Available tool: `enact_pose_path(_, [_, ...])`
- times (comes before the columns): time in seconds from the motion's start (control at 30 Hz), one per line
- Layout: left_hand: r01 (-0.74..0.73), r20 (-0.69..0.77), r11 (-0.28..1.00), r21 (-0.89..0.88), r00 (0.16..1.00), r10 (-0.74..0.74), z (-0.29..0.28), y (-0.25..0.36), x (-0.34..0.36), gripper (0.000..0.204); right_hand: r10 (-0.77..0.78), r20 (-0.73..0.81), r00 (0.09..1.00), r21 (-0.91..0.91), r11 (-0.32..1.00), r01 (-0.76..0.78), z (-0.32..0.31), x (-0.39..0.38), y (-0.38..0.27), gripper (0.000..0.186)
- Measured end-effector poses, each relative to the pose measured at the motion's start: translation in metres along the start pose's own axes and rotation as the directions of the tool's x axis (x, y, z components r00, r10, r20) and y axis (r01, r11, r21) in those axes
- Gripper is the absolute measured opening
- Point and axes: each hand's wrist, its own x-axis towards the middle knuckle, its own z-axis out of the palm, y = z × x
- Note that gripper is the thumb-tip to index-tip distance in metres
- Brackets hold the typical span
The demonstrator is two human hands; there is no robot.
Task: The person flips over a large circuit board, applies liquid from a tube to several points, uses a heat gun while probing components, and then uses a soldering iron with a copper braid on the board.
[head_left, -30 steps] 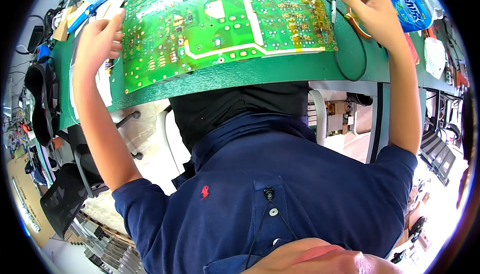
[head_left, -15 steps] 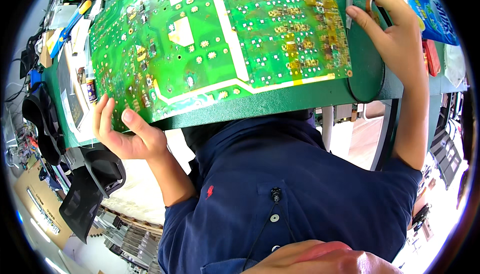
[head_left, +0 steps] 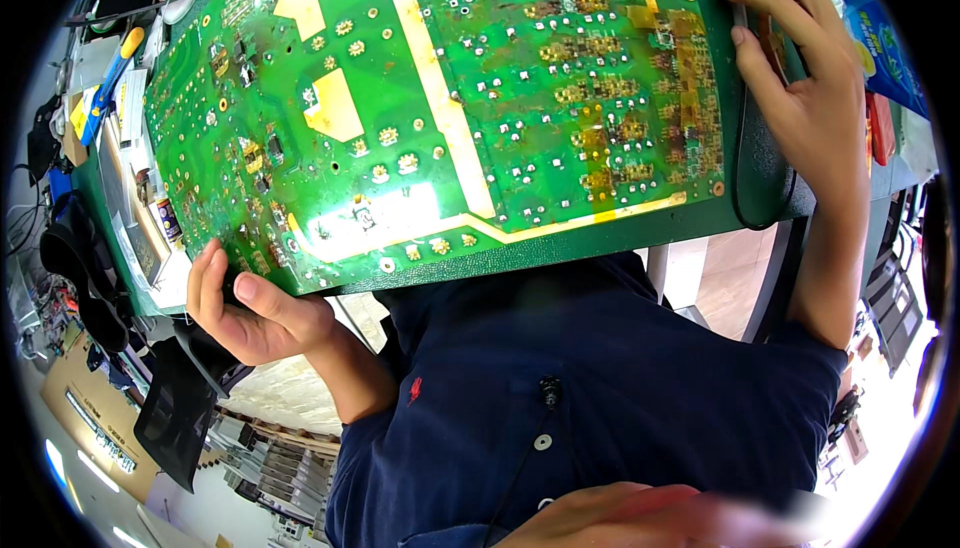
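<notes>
A large green circuit board [head_left: 540, 188] lies on the green bench mat, with pale metal strips, rows of small parts and amber tape toward its right. My left hand [head_left: 262, 320] is at the board's near left corner, its bent fingers and thumb apart, the thumb overlapping the board; any contact beneath is hidden. Past the board's right edge, my right hand [head_left: 810, 68] has its thumb and fingers closed around a slim, grey, pen-like tool [head_left: 739, 16]. Part of the tool is hidden by the fingers. A black cable [head_left: 742, 148] loops down beside the board.
Left of the board are a blue and yellow hand tool [head_left: 112, 83], a small dark bottle [head_left: 167, 218] and papers. A blue packet [head_left: 885, 53] and a red object [head_left: 880, 128] sit right of my right hand. The mat's near edge [head_left: 560, 266] runs below the board.
The whole view has shifted, so the board and both hands appear lower. My right hand, still on the slim tool, appears farther right. My left hand stays by the same board corner.
</notes>
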Motion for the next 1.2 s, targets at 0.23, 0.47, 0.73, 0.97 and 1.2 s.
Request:
enact_pose_path(0.23, [0.014, -0.002, 1.0, -0.011, 1.0, -0.014, -0.001, 0.0, -0.003, 0.022, -0.044, -0.022, 0.999, -0.105, 0.994, 0.041, 0.002, 0.002, -0.003, 0.023])
enact_pose_path(0.47, [0.02, -0.002, 1.0, -0.014, 1.0, -0.02, -0.001, 0.0, -0.003, 0.023, -0.079, -0.046, 0.996, -0.012, 0.997, 0.078, 0.004, 0.0, 0.006, 0.026])
enact_pose_path(0.73, [0.011, -0.005, 1.0, -0.004, 1.0, -0.011, -0.002, -0.001, -0.003, 0.023, -0.094, -0.025, 0.995, -0.053, 0.994, 0.092, 0.001, 0.001, 0.003, 0.024])
enact_pose_path(0.97, [-0.06, 0.039, 0.998, -0.012, 0.997, 0.06, -0.005, -0.001, -0.003, 0.035, -0.143, 0.001, 0.99, -0.113, 0.983, 0.142, -0.01, 0.007, -0.019, 0.023])
enact_pose_path(1.2, [-0.305, 0.316, 0.944, -0.13, 0.889, 0.331, -0.01, 0.061, 0.015, 0.051, -0.357, 0.143, 0.923, -0.008, 0.932, 0.362, -0.039, 0.0, -0.004, 0.03])
